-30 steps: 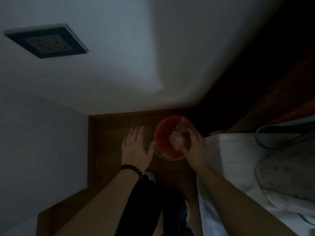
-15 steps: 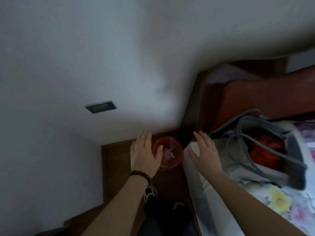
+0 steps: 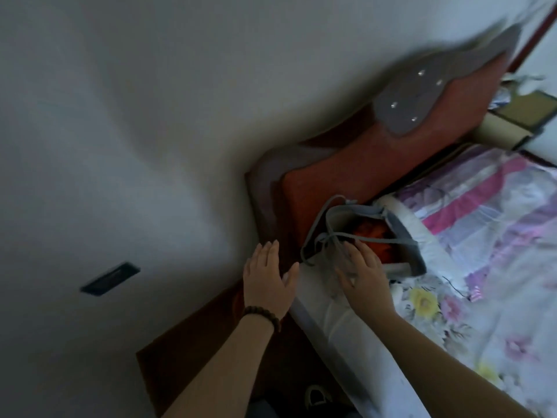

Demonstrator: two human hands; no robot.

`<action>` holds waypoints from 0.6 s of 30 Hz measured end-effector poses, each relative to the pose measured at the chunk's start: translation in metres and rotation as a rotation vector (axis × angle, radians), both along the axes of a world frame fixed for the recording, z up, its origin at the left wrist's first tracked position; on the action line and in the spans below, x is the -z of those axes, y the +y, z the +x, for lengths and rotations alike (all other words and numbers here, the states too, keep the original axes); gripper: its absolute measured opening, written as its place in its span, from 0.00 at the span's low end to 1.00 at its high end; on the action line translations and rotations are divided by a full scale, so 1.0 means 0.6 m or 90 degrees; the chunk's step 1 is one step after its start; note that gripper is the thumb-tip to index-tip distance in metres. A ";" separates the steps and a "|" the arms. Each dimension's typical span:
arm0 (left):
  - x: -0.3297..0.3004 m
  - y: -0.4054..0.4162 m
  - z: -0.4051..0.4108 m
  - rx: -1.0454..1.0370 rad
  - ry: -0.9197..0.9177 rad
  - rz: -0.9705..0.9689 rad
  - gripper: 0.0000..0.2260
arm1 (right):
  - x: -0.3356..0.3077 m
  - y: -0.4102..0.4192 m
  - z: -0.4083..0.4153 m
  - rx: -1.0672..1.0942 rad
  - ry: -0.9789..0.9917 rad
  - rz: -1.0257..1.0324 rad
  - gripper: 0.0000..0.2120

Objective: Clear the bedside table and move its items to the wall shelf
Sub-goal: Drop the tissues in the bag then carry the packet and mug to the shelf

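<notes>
My left hand (image 3: 268, 282) hovers open, fingers spread, over the gap between the wall and the bed, with a bead bracelet on the wrist. My right hand (image 3: 363, 274) is open and rests flat on the side of a grey bag (image 3: 337, 218) that stands on the bed by the headboard. The bag's mouth gapes and something orange-red (image 3: 372, 233) shows inside. The red bowl from the earlier frames is out of sight. A strip of brown wooden floor (image 3: 187, 336) runs below my left forearm. No bedside table or wall shelf is clearly in view.
A red-brown headboard (image 3: 361, 164) with a grey studded panel runs along the white wall. A floral bedsheet (image 3: 470, 254) covers the bed at right. A dark wall socket (image 3: 110, 279) sits at left. Boxes (image 3: 512, 119) lie beyond the bed. A shoe (image 3: 313, 395) shows at the bottom.
The view swung up and right from the floor corner to the bed. Both hands left the red bowl; the right hand moved onto the grey bag.
</notes>
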State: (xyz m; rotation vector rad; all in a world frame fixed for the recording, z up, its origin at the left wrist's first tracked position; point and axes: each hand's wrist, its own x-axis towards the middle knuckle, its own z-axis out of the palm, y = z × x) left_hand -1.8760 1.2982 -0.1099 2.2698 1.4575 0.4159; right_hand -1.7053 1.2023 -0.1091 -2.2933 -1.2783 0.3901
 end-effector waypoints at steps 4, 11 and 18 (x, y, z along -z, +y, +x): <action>-0.002 -0.001 0.053 0.140 -0.004 -0.003 0.29 | -0.005 -0.065 0.026 0.163 0.003 -0.022 0.27; -0.003 -0.045 0.134 0.399 -0.006 0.001 0.31 | 0.004 -0.197 -0.003 0.428 0.041 -0.030 0.26; 0.006 -0.184 0.185 0.629 -0.035 -0.011 0.27 | 0.013 -0.361 -0.080 0.679 0.056 -0.012 0.25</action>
